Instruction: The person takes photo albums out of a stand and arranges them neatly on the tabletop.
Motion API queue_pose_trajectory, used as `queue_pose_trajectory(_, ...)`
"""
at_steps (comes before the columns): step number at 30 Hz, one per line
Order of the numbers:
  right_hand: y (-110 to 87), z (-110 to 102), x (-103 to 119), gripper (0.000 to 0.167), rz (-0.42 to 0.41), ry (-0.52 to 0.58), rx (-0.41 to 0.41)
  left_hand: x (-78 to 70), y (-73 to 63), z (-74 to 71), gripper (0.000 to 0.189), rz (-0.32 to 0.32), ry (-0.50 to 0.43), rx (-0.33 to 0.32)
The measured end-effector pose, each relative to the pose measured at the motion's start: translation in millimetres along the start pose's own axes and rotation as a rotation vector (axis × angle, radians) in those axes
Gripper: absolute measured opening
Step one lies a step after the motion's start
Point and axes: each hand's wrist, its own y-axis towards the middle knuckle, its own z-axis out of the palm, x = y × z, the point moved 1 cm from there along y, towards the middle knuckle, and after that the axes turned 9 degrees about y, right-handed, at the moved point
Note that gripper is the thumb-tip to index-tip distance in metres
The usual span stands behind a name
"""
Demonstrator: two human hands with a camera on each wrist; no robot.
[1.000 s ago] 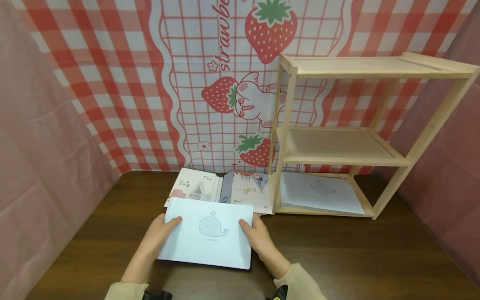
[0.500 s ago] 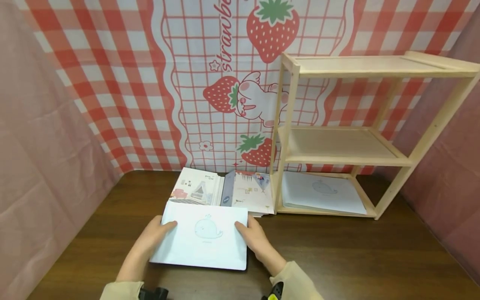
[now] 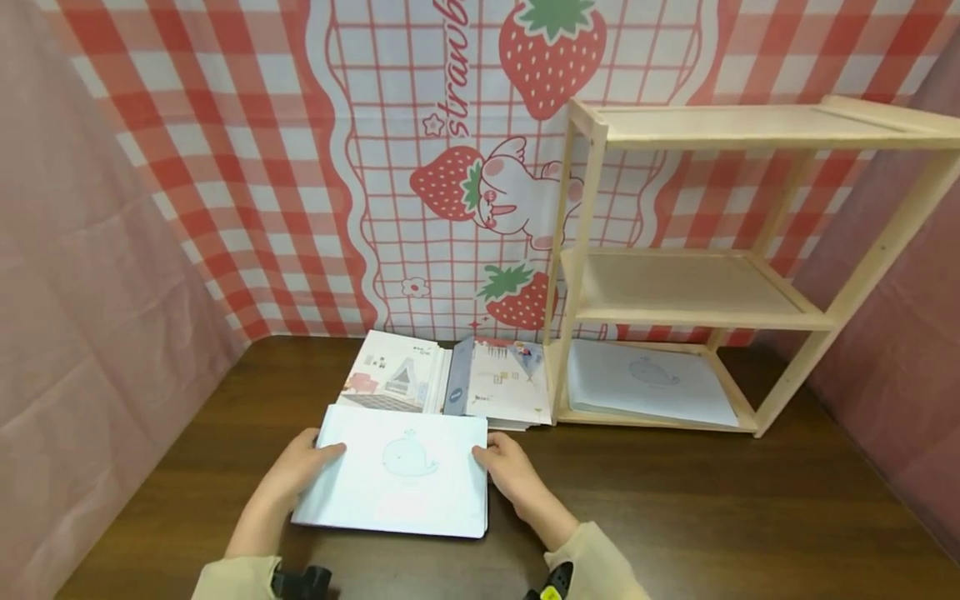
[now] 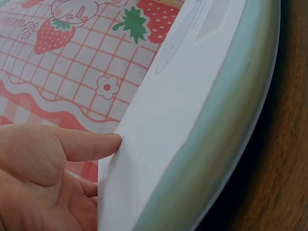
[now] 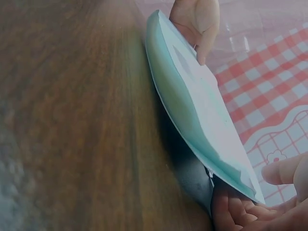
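A notebook with a whale drawing on its pale cover (image 3: 393,492) is held over the table's front part. My left hand (image 3: 296,467) grips its left edge, thumb on top and the other fingers hidden beneath. In the left wrist view the left thumb (image 4: 94,144) presses the white cover. My right hand (image 3: 517,479) holds the right edge; in the right wrist view its fingers (image 5: 236,211) curl underneath while the thumb (image 5: 281,171) stands just off the cover. The pages' teal edge (image 5: 175,98) bulges in a curve. Something black (image 5: 190,175) shows below the notebook, its kind unclear.
Behind the notebook lie two stacks of illustrated books, a left stack (image 3: 393,371) and a right stack (image 3: 506,379). A wooden three-tier shelf (image 3: 701,321) stands to the right, with another whale-covered notebook (image 3: 645,387) on its lowest tier. A checked curtain (image 3: 247,192) hangs behind.
Both hands have carried the notebook leftward and a little toward the body, away from the book stacks. The head view has shifted slightly. Both hands keep their hold.
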Motion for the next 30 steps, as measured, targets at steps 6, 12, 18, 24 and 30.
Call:
queue_pose_trajectory(6, -2.3, 0.1, -0.3, 0.030, -0.002, 0.025, 0.025, -0.4, 0.4, 0.0, 0.053, 0.005, 0.023, -0.002)
queue_pose_trajectory(12, -3.0, 0.1, -2.3, 0.028, 0.018, 0.088, 0.056, 0.4, 0.9, 1.5, 0.055, -0.015, 0.045, 0.014)
queue_pose_trajectory(18, -3.2, -0.5, -1.7, 0.031, 0.034, 0.105, 0.089, 1.1, 1.2, 2.5, 0.055, -0.024, 0.076, 0.011)
queue_pose_trajectory(24, -3.0, -1.7, -2.1, 0.034, 0.048, 0.076, 0.088, 2.5, 2.0, 2.6, 0.052, -0.011, 0.111, -0.012)
queue_pose_trajectory(30, -3.8, -2.8, -1.2, 0.036, 0.046, 0.050, 0.074, 3.8, 3.5, 2.4, 0.057, -0.030, 0.155, -0.016)
